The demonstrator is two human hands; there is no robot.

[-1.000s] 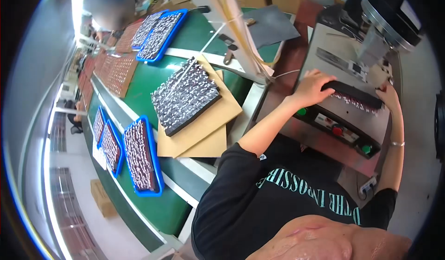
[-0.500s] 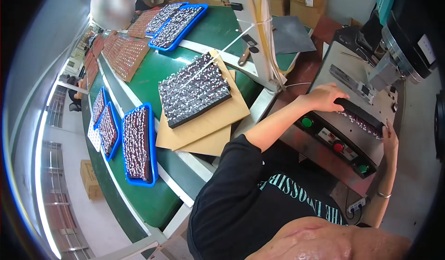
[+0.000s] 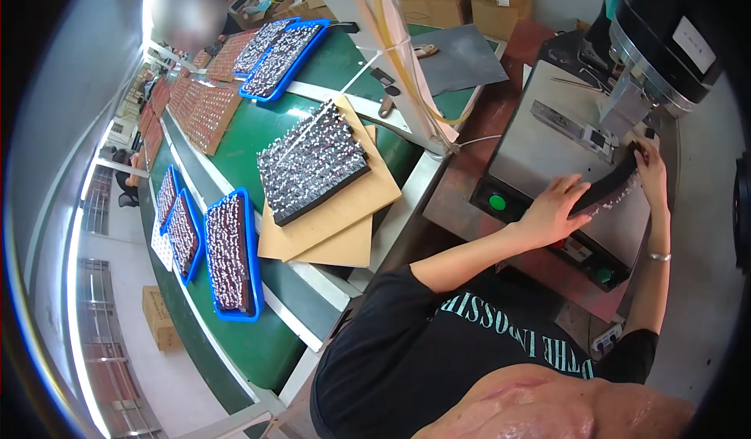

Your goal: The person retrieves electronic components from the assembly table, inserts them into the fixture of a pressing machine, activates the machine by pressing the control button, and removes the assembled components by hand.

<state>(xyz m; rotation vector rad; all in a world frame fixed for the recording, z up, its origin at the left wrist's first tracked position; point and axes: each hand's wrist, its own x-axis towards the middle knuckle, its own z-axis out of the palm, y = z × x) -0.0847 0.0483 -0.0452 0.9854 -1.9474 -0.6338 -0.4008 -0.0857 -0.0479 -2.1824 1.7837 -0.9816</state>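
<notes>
A black strip point(image 3: 612, 188) with small white-tipped pieces along its lower edge lies over the metal plate point(image 3: 520, 153) of the machine. My left hand point(image 3: 554, 212) grips its near left end between thumb and fingers. At its far right end, close to the machine head point(image 3: 653, 55), my right hand point(image 3: 651, 171) has its fingers closed on the strip. The strip is bent in a slight curve. A metal fixture point(image 3: 575, 130) sits on the plate beyond it.
Left of the machine, a black block with white-tipped pieces point(image 3: 313, 165) rests on brown boards point(image 3: 332, 239). Blue trays point(image 3: 254, 306) stand on the green conveyor point(image 3: 278, 353). A post point(image 3: 403, 71) rises between conveyor and machine. Another person point(image 3: 188, 8) is at the far left.
The strip has turned, its right end now up near the machine head and its left end nearer my body. My left hand has moved toward me, my right hand away. The view has shifted slightly.
</notes>
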